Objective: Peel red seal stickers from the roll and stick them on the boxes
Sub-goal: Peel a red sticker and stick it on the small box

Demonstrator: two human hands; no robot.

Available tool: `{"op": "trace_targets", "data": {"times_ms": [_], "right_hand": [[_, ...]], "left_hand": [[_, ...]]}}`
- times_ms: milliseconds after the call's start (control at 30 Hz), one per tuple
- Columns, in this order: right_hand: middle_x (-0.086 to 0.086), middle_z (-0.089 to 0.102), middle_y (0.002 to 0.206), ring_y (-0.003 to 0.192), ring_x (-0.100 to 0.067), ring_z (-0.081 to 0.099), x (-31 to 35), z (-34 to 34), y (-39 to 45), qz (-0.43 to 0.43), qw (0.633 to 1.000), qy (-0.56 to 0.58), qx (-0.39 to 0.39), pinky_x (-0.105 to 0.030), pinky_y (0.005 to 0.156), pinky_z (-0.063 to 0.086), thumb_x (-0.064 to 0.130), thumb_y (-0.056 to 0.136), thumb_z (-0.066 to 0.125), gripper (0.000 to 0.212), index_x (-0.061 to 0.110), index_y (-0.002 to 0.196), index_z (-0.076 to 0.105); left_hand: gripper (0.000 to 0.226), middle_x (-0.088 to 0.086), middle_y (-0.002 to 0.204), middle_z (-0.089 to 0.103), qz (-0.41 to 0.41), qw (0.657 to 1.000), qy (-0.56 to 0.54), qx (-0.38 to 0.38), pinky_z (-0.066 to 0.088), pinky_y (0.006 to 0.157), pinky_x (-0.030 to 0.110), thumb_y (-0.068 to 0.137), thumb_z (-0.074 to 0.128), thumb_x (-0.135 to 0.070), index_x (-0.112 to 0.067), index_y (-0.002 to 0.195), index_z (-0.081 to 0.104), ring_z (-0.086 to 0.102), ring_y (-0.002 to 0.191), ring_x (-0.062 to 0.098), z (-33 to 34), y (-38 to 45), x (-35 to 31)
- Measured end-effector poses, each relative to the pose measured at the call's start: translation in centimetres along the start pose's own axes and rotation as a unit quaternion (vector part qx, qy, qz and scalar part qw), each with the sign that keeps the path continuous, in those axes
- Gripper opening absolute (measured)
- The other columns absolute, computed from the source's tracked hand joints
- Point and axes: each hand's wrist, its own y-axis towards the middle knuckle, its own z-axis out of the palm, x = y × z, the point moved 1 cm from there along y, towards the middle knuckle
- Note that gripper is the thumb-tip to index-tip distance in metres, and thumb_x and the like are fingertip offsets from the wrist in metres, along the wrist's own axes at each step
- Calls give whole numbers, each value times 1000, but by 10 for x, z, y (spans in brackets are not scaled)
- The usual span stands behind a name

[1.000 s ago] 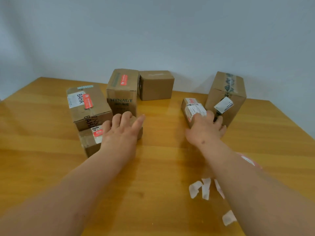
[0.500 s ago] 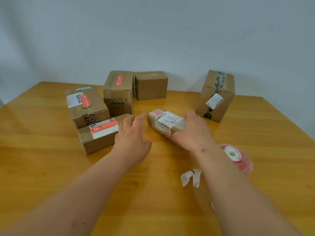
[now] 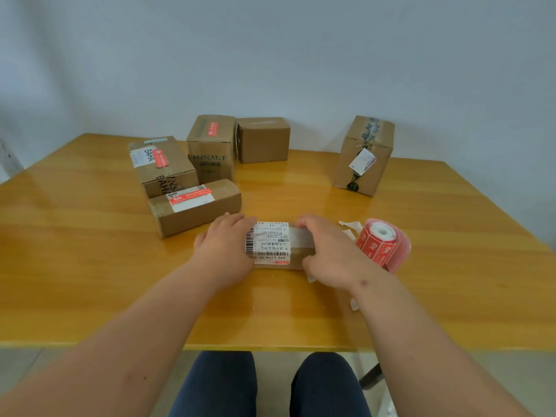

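A small cardboard box with a white shipping label (image 3: 275, 245) lies flat on the wooden table (image 3: 90, 251) in front of me. My left hand (image 3: 224, 251) holds its left end and my right hand (image 3: 328, 251) grips its right end, thumb on the near side. The roll of red seal stickers (image 3: 383, 243) stands just right of my right hand. Three boxes at the back left carry red stickers: a flat one (image 3: 195, 206), a BAHA box (image 3: 162, 165) and a HYNAUT box (image 3: 212, 147).
A plain box (image 3: 263, 139) stands at the back centre and a taller taped box (image 3: 364, 155) at the back right. White backing scraps (image 3: 349, 227) lie by the roll and under my right wrist. The table's near edge is above my knees.
My right hand dragged the labelled box from beside the tall box to the table's near centre. My left hand left the flat box and took the labelled box's left end.
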Motion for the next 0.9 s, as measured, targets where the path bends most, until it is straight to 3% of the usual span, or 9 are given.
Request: {"op": "trace_targets", "data": {"times_ms": [133,233,367,433,567,667,767,900], "right_hand": [[6,47,131,125,-19,42,-8,-22,-6,5,988,-45,-147,-36,103,35,9,87,54,41,28,123,54],[8,53,119,119,-19,46,-25,-50,-5,44,973,-68,-217,-41,103,35,7,87,51,31,31,103,59],[9,49,97,108,-21,49,-59,-78,-16,110,970,-78,-200,-46,98,37,-1,79,53,32,31,75,53],[5,50,97,105,-22,47,-76,-86,-29,112,975,-67,-178,-46,94,39,-7,75,49,36,28,72,56],[2,52,108,108,-21,47,-102,-84,-44,75,983,-74,-151,-38,89,42,-14,71,45,42,24,76,62],[3,52,107,105,-19,49,-113,-74,-45,66,982,-78,-159,-31,85,40,-7,80,55,30,19,86,69],[4,52,100,101,-21,49,-114,-66,-45,31,980,-78,-178,-34,85,41,4,83,65,18,20,87,72],[11,44,105,105,-21,35,-103,-62,-50,5,979,-106,-172,-39,93,35,14,82,70,14,25,89,74]], "left_hand": [[86,-10,162,11,-10,1000,26,-13,3,119,51,83,66,-33,-36,153,17,-1,150,18,-7,1,-18],[79,-10,160,16,38,998,15,-56,1,118,49,83,64,-31,-39,151,22,4,149,18,-13,3,-44],[65,-13,155,26,109,989,-11,-98,6,118,45,89,58,-31,-40,147,31,14,145,16,-11,6,-79],[61,-13,153,28,139,986,-25,-91,6,117,43,90,57,-31,-40,146,33,16,144,14,-6,9,-95],[56,-13,152,31,178,981,-42,-66,5,116,41,92,55,-29,-39,144,36,17,143,12,7,9,-118],[54,-14,151,33,187,979,-59,-49,8,116,41,92,54,-27,-40,142,39,22,142,11,18,4,-130],[52,-14,146,37,193,976,-81,-55,11,113,37,91,56,-29,-41,139,42,29,138,9,29,-1,-136],[48,-16,132,44,206,968,-123,-69,18,105,33,84,66,-38,-38,129,49,40,127,7,42,-6,-142]]}}
